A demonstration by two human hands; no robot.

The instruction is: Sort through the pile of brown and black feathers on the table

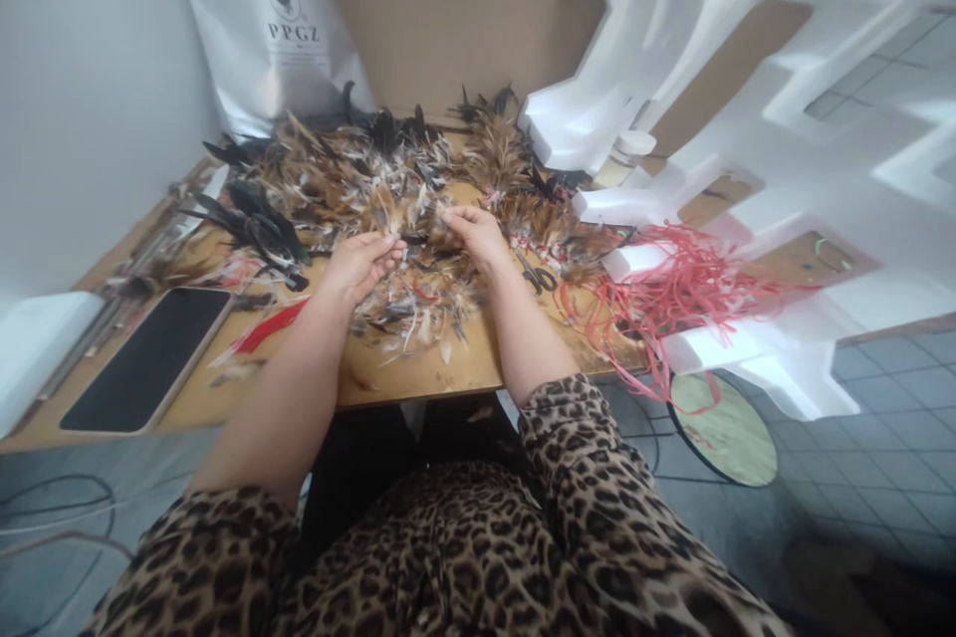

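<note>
Over a heap of brown and white feathers [329,169], my two hands work close together. My left hand [364,264] is closed in a pinch on a small brown feather [388,214]. Just to its right, my right hand [474,231] pinches too, with thumb and forefinger together at the edge of the heap; what is between them is too small to make out. Loose short feathers [425,309] lie on the table below both hands. Dark long feathers [258,224] lie to the left, and bundled brown feathers [497,154] lie beyond my right hand.
A phone [149,358] and a white box [45,348] lie at the left. Scissors [538,274] rest beside my right forearm. Red ribbon strips [672,289] hang over white foam pieces [807,269] at the right. A silver bag [276,50] stands behind.
</note>
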